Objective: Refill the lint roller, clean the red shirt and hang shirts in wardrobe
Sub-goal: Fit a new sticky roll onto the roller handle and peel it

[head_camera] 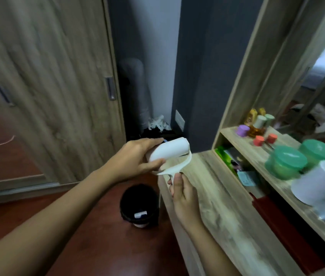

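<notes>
My left hand (135, 159) grips a white lint roller roll (170, 151) held out over the corner of the wooden dresser top (213, 188). A strip of white sheet (174, 169) curls off the underside of the roll. My right hand (183, 193) pinches the lower end of that strip, just below the roll. The wooden wardrobe (44, 76) with dark recessed handles fills the left side, its doors closed. No shirt is in view.
A black waste bin (138, 205) stands on the red floor below my hands. Another dark bin with white scraps (157, 124) sits in the corner. The dresser shelf (257, 154) holds green-lidded jars (286, 162), a white container (320, 182) and small bottles.
</notes>
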